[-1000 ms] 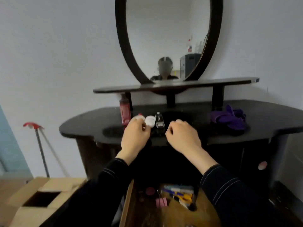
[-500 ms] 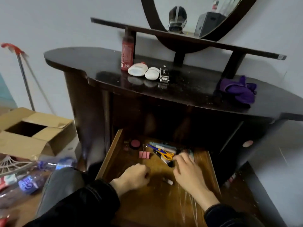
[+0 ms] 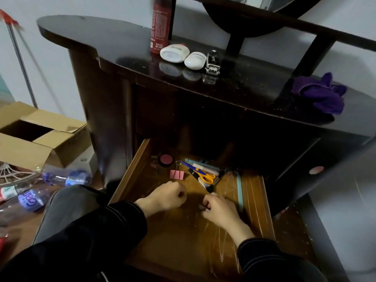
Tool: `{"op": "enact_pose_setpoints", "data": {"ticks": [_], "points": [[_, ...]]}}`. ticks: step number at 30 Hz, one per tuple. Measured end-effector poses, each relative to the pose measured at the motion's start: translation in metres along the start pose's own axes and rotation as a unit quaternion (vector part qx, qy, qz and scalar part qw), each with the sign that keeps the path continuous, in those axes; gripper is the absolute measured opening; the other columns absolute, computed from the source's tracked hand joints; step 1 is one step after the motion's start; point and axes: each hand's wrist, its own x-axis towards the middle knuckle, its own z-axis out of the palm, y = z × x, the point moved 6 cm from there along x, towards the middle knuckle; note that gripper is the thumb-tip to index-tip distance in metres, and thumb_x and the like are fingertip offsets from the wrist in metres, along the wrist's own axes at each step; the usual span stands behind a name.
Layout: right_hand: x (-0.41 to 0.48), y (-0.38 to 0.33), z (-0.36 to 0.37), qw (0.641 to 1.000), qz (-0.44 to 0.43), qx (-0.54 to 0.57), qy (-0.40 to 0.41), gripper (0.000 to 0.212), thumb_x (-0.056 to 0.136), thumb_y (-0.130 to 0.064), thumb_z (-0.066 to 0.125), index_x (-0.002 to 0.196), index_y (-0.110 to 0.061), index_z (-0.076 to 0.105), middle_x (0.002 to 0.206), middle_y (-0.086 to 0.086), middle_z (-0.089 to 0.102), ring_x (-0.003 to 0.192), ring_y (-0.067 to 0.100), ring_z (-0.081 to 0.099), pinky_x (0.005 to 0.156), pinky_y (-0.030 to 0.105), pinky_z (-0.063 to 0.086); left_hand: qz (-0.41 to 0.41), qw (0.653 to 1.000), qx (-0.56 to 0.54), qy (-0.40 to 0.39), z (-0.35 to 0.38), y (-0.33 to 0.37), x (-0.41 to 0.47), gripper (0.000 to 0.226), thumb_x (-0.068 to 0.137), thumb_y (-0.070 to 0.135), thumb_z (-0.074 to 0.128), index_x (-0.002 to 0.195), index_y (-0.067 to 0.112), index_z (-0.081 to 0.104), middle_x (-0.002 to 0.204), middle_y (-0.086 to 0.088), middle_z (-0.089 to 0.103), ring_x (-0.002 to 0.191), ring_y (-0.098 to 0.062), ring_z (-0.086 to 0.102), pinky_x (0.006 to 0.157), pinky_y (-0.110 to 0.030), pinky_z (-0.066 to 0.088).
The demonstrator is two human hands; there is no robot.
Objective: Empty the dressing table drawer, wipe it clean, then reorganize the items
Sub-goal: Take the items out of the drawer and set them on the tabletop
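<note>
A second ago both hands were up on the tabletop (image 3: pixel 122 43), by the two white cases (image 3: pixel 174 53) and the small metal gadget (image 3: pixel 212 62) that lie in a row beside the red bottle (image 3: pixel 160 23). Now they are down in the open drawer (image 3: pixel 132 169), over the bare middle of its floor. From that I take it one load has been set down up top and the person has come back for the next, so the emptying is under way and far from done.

The right hand (image 3: pixel 218 209) is curled, its fingertips pinching a small dark piece (image 3: pixel 201 207) just off the drawer floor. The left hand (image 3: pixel 169 195) is balled loosely close beside it; I cannot tell whether anything is inside it.

Most of the contents still lie toward the drawer's back edge: a round pink compact (image 3: pixel 166 159) near the back left corner, a pink binder clip (image 3: pixel 177 174) just in front of it, then scissors (image 3: pixel 205 177) with yellow handles lying over a bunch of pens (image 3: pixel 203 165). A pale blue strip (image 3: pixel 239 190) runs along the right side.

The purple cloth (image 3: pixel 323 96) sits untouched at the right end of the tabletop, so wiping has not begun.
</note>
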Motion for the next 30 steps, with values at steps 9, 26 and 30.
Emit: {"op": "enact_pose_setpoints", "data": {"ticks": [9,26,30], "points": [[-0.008,0.013,-0.003,0.976,0.063,0.209,-0.016,0.012,0.087,-0.041,0.070,0.091,-0.031,0.065,0.087,-0.011,0.067,0.084,0.004,0.062,0.066,0.023,0.046,0.036,0.999,0.004,0.008,0.004,0.000,0.001,0.024,0.093,0.025,0.064,0.116,0.019,0.066,0.106,0.002,0.070,0.093,-0.013,0.068,0.081,-0.030,0.058],[-0.006,0.054,-0.028,0.939,0.182,0.240,0.164,0.036,0.102,-0.030,0.055,0.138,-0.026,0.054,0.119,-0.004,0.065,0.084,0.007,0.062,0.061,0.017,0.046,0.005,0.997,-0.051,0.055,0.004,-0.001,0.004,0.026,0.104,0.041,0.046,0.114,0.020,0.057,0.094,0.003,0.068,0.080,-0.013,0.066,0.070,-0.034,0.055],[0.013,0.037,-0.018,0.982,0.104,0.131,0.092,0.049,0.104,-0.033,0.050,0.151,-0.035,0.038,0.151,-0.006,0.038,0.093,0.007,0.061,0.061,0.016,0.047,-0.008,0.994,-0.065,0.084,0.000,-0.003,0.005,0.025,0.105,0.040,0.043,0.118,0.019,0.052,0.092,0.002,0.067,0.079,-0.013,0.066,0.067,-0.032,0.054]]}}
